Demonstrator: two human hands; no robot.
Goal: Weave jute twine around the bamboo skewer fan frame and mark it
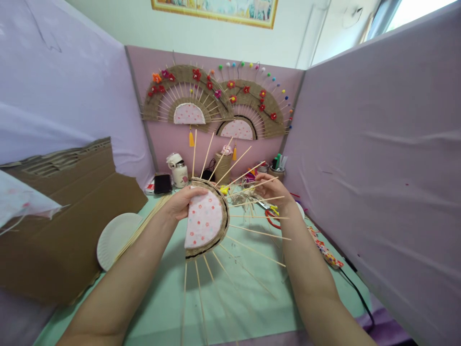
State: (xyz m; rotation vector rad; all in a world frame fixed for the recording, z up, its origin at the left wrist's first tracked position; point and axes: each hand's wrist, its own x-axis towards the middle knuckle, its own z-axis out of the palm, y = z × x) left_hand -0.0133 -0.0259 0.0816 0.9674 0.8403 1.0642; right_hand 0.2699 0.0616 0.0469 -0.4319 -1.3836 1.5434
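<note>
The half-round fan piece (204,222) is held up above the green table (154,302), and its main part lies to the right of and below the left hand (182,201). This hand is closed on its upper left edge, with the thumb on the pink spotted cloth and the other fingers mostly hidden behind. Around the cloth there is a band of twine with one dark line, from which thin sticks (194,154) spread out like rays.

The right hand (271,190) is at the outer ends of the sticks on the right side, so the fan's body is to its left. Its fingers are bent and partly open beside the sticks; whether they pinch one, it cannot be told.

Just below the right hand lie scissors (264,205), and to its left a tangle of twine (242,197). Left of the left hand are a bundle of sticks (146,223) and a paper plate (110,240). Beyond both hands, two larger fans with flowers (187,74) hang on a pink board (173,139).
</note>
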